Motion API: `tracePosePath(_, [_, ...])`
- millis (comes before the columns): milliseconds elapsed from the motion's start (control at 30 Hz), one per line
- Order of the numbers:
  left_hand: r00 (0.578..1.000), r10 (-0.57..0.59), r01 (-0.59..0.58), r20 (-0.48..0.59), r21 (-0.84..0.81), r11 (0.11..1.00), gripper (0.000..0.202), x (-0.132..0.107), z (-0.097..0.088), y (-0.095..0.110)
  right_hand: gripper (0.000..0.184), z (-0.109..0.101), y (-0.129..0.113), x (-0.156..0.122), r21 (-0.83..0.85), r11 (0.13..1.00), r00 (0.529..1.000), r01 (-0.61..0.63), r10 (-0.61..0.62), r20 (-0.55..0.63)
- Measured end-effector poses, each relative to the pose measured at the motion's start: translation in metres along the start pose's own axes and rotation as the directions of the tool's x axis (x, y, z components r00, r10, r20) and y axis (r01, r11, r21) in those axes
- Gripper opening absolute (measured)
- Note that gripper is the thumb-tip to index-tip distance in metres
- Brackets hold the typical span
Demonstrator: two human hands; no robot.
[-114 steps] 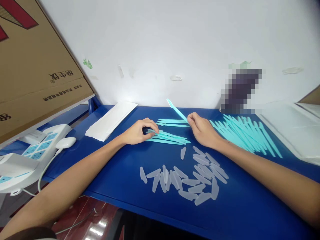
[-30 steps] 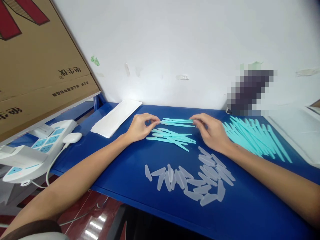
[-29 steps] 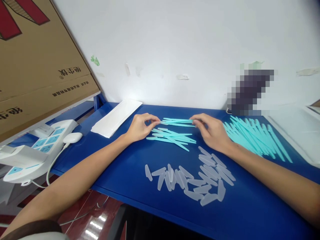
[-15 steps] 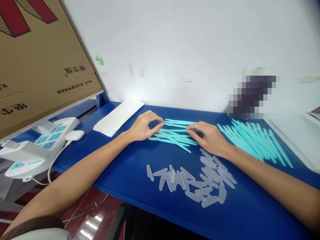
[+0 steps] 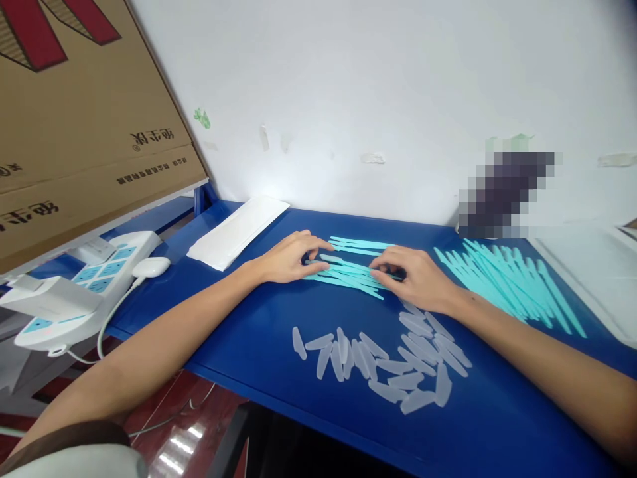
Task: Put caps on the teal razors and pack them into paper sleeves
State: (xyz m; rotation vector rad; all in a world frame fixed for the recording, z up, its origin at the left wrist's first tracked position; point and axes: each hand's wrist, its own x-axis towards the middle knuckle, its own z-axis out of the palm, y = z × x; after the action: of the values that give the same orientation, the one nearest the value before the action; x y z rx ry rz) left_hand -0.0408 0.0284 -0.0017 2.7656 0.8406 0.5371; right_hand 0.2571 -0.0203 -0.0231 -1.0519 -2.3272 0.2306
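My left hand (image 5: 291, 255) and my right hand (image 5: 415, 279) rest on the blue table (image 5: 279, 318), each at one end of a small bundle of turquoise plastic sticks (image 5: 348, 273). The fingertips of both hands press in on the bundle's ends. Just behind it lie two or three more turquoise sticks (image 5: 361, 244) side by side. A large fan of the same sticks (image 5: 507, 285) is spread to the right of my right wrist. Several translucent plastic caps (image 5: 393, 362) lie scattered in front of my hands.
A flat white packet (image 5: 239, 227) lies at the table's back left. Left of the table sit a white power strip (image 5: 74, 292) with a plug and cable, and a big cardboard box (image 5: 74, 133). A white wall stands close behind. A pale sheet (image 5: 592, 272) covers the far right.
Both hands left the far pair of sticks and came down onto the nearer bundle, closing in on its ends. The bundle now lies tighter and straighter than a second ago.
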Motion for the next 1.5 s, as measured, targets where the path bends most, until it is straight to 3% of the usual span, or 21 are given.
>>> tracePosePath(200, [1.000,-0.011,0.011,0.002,0.010,1.000,0.042,0.000,0.001,0.000,0.023,-0.001,0.001,0.002,0.012,0.999,0.997,-0.041,0.040,0.069])
tracePosePath(367, [1.000,-0.017,0.017,-0.005,0.040,0.999,0.044,-0.001,0.002,0.001,0.032,-0.002,0.000,0.003,0.016,1.000,0.992,-0.005,0.003,0.128])
tracePosePath(467, [0.999,-0.028,0.030,-0.034,0.042,0.999,0.043,-0.001,0.004,0.000,0.035,-0.002,0.001,0.003,0.031,0.998,0.996,-0.050,0.047,0.074])
tracePosePath(600, [0.986,-0.065,0.070,-0.155,0.030,0.997,0.040,-0.001,0.007,-0.004,0.030,0.000,0.004,0.004,-0.004,0.974,0.971,-0.226,0.225,-0.085])
tracePosePath(767, [0.963,-0.019,0.030,-0.269,0.036,0.999,0.036,-0.001,0.001,0.005,0.028,0.001,0.009,0.006,-0.120,0.932,0.939,-0.342,0.333,-0.092])
tracePosePath(833, [0.972,0.067,-0.054,-0.226,0.065,0.996,0.034,-0.001,-0.002,0.018,0.028,0.002,0.009,0.007,-0.140,0.933,0.943,-0.332,0.324,-0.074])
tracePosePath(933, [0.975,0.213,-0.206,-0.064,0.109,0.973,0.032,0.002,0.000,0.043,0.025,0.003,0.010,0.006,-0.141,0.933,0.943,-0.332,0.325,-0.076])
tracePosePath(1100, [0.904,0.409,-0.427,0.127,0.184,0.885,0.030,0.021,0.019,0.086,0.023,0.004,0.010,0.006,-0.171,0.934,0.950,-0.312,0.302,-0.084])
tracePosePath(1300, [0.852,0.514,-0.516,0.102,0.334,0.789,0.027,0.047,0.041,0.115,0.021,-0.001,0.005,0.011,-0.184,0.901,0.916,-0.392,0.401,0.014])
tracePosePath(1500, [0.800,0.591,-0.570,0.109,0.446,0.690,0.022,0.043,0.040,0.115,0.019,-0.011,0.011,0.013,-0.187,0.895,0.886,-0.405,0.435,0.162])
